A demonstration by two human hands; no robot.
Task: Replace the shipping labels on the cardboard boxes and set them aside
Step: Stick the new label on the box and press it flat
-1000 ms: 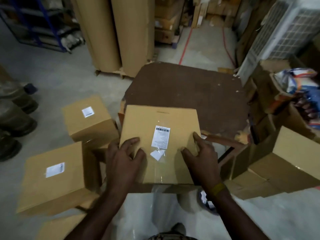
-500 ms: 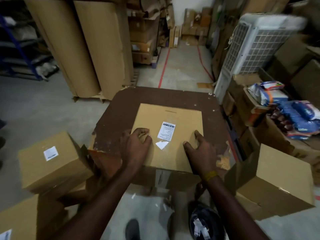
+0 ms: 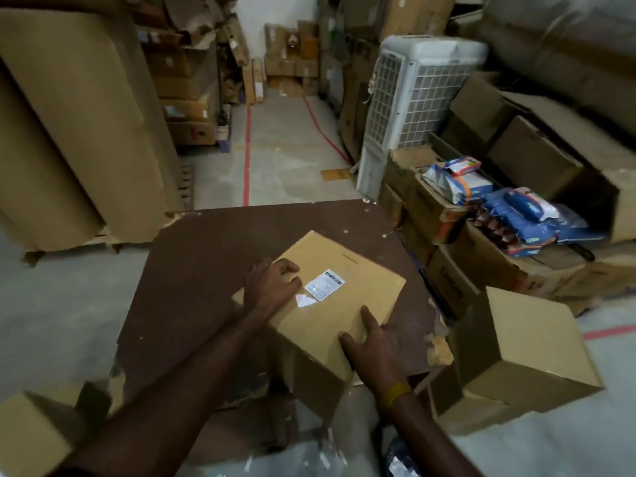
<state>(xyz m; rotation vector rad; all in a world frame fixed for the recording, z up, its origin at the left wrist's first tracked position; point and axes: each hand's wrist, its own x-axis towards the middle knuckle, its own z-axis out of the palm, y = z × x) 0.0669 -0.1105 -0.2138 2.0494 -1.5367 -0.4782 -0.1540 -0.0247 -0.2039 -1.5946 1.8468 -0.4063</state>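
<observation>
A tan cardboard box (image 3: 358,270) lies turned at an angle on a dark brown board (image 3: 192,270). A white shipping label (image 3: 325,284) with a barcode is stuck on its top, and one corner of it is peeled up near a small white scrap (image 3: 304,300). My left hand (image 3: 272,287) rests on the box top beside the label with its fingers curled down. My right hand (image 3: 373,342) lies at the box's near right edge, thumb and fingers spread flat.
Another tan box (image 3: 530,346) sits on the floor to the right. A white air cooler (image 3: 409,98) and open cartons with blue packets (image 3: 526,215) stand beyond it. Tall cardboard sheets (image 3: 79,132) lean at the left. A box corner (image 3: 31,438) shows at the bottom left.
The box has been pushed forward and turned clockwise on the board. Both hands moved with it. My view lifted, so the labelled boxes at the left dropped out of sight.
</observation>
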